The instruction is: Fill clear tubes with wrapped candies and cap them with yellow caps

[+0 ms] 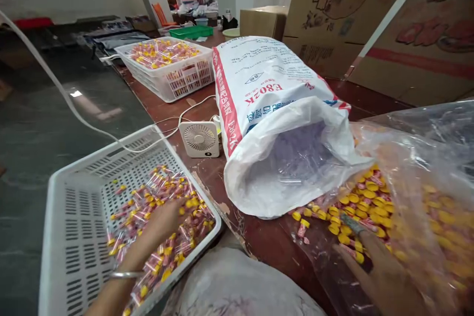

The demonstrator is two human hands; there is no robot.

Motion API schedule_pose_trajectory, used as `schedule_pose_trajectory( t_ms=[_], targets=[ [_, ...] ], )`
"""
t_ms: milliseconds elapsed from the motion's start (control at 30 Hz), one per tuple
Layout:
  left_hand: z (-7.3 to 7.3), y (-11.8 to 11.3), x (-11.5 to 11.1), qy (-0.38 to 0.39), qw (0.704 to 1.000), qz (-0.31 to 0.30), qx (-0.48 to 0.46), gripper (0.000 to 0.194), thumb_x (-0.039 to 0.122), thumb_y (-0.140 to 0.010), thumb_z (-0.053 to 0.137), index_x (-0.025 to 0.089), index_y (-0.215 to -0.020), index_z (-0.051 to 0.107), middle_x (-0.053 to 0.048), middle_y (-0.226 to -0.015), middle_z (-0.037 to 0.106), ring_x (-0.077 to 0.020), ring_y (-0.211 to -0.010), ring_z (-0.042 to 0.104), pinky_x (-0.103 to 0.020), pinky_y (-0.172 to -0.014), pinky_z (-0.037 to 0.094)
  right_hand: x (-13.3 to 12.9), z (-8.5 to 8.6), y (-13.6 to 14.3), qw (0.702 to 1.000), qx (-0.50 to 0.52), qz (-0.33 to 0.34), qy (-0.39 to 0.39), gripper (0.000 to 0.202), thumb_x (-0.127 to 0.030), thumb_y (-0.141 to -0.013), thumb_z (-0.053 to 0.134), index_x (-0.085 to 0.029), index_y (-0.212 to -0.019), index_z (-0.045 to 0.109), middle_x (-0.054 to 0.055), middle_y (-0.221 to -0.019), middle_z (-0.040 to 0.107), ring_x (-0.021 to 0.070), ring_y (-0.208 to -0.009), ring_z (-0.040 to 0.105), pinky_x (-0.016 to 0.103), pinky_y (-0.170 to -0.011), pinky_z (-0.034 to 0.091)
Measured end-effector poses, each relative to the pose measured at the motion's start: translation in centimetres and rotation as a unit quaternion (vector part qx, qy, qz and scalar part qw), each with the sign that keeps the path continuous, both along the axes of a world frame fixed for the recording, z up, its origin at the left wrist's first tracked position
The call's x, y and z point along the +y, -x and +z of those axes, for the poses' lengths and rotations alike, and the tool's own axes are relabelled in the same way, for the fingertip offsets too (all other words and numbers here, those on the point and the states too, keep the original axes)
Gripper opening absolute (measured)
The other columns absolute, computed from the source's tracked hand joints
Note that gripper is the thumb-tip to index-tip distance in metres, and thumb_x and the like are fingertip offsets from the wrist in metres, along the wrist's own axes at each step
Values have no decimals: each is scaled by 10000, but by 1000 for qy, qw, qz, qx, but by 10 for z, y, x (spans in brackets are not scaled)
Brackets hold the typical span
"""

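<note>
1. Nearest of all, the right hand (pixel 390 269) is held over the loose tubes (pixel 370 197) on the table (pixel 266 237), thumb and forefinger spread well apart, nothing seen clamped between them.
2. Across in the near basket (pixel 107 149), the left hand (pixel 168 217) is laid among more yellow-capped tubes; its fingertips are blurred and half buried, so whether anything is gripped cannot be told.
3. Judged by the piles, the near basket is only partly filled, its load bunched to one side; the far basket (pixel 148 81) looks well filled, and plenty is left loose on the table. Which way tubes are being moved cannot be told.
4. Now the heap's right side: it is veiled by clear plastic (pixel 403 158) and cut off by the frame, so its full extent is hidden.
5. Between the hands, the sack (pixel 274 74) is laid mouth forward, its depths hard to make out.
6. Just beside it, a fan (pixel 200 139) is stood; behind, cardboard boxes (pixel 326 10) are cropped at the top.
</note>
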State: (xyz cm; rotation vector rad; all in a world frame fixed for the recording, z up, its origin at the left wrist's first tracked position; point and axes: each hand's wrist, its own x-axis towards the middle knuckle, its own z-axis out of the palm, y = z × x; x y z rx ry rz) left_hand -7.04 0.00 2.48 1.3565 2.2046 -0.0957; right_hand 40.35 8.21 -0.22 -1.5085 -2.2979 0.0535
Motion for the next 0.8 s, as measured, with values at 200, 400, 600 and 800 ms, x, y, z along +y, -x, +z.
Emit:
schedule_pose_trajectory(
  t_ms=[200, 400, 600, 800],
  targets=[
    [-32, 46, -4, 72, 990, -28, 115, 466, 295, -769, 540, 97, -1161, 696, -242, -1122, 743, -447, -1069, 681, -479, -823, 524, -2, -5, -33, 997, -46, -59, 35, 420, -567, -979, 422, -233, -1051, 667, 105, -1054, 736, 290, -970, 697, 409, -824, 540],
    [14, -65, 50, -118, 964, -216, -102, 363, 450, -958, 406, 279, -1071, 706, -50, -1073, 766, -261, -955, 717, -312, -820, 521, -14, -14, -35, 991, -74, -108, 40, 313, -380, -1015, 404, -219, -954, 665, 75, -842, 737, 270, -805, 706, 388, -732, 514],
    [10, -195, 159, -184, 927, -324, -44, 360, 254, -980, 405, 201, -1250, 636, -141, -1136, 682, -272, -960, 702, -318, -753, 493, -11, -10, -9, 987, -62, -132, 63, 132, -290, -925, 632, -221, -1031, 671, 93, -980, 694, 267, -804, 689, 368, -680, 533],
    [-10, -220, 194, -192, 921, -334, -53, 306, 225, -929, 466, 120, -1145, 656, -201, -1081, 652, -301, -875, 692, -374, -746, 502, -19, -14, 3, 986, 10, -136, 98, 100, -160, -901, 652, -199, -991, 667, 102, -1133, 628, 253, -951, 680, 385, -803, 580]
  ],
)
